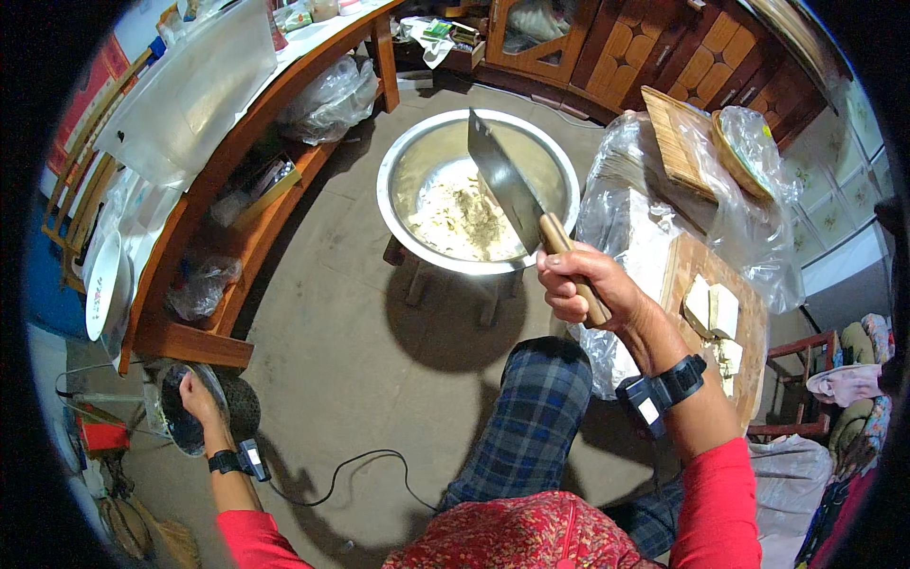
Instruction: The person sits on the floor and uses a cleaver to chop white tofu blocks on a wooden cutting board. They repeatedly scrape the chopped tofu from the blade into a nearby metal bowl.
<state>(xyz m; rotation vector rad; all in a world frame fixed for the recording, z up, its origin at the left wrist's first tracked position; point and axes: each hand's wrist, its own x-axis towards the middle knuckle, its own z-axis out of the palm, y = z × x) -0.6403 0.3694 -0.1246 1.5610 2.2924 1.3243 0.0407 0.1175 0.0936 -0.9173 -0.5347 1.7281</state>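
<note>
My right hand [593, 284] is closed around the wooden handle of a cleaver [506, 178]. Its broad dark blade points up and away, overlapping the view of a wide metal basin [397, 226]. In the basin lies a pale crumbled food [449, 217] with a brownish powder [485, 224] sprinkled over part of it. To the right, white blocks resembling tofu [711, 309] rest on a wooden cutting board [681, 267]. Far to the left, my left hand [195, 397] is at a round, dark-lined container [173, 416]; whether its fingers grip anything cannot be made out.
The basin sits on a low stool [418, 284]. Plastic sheeting [618, 213] surrounds the board, with a slatted mat [675, 146] behind. A wooden table [192, 348] with a lower shelf stands left, carrying a translucent bin [192, 92]. A black cable [370, 454] crosses the floor.
</note>
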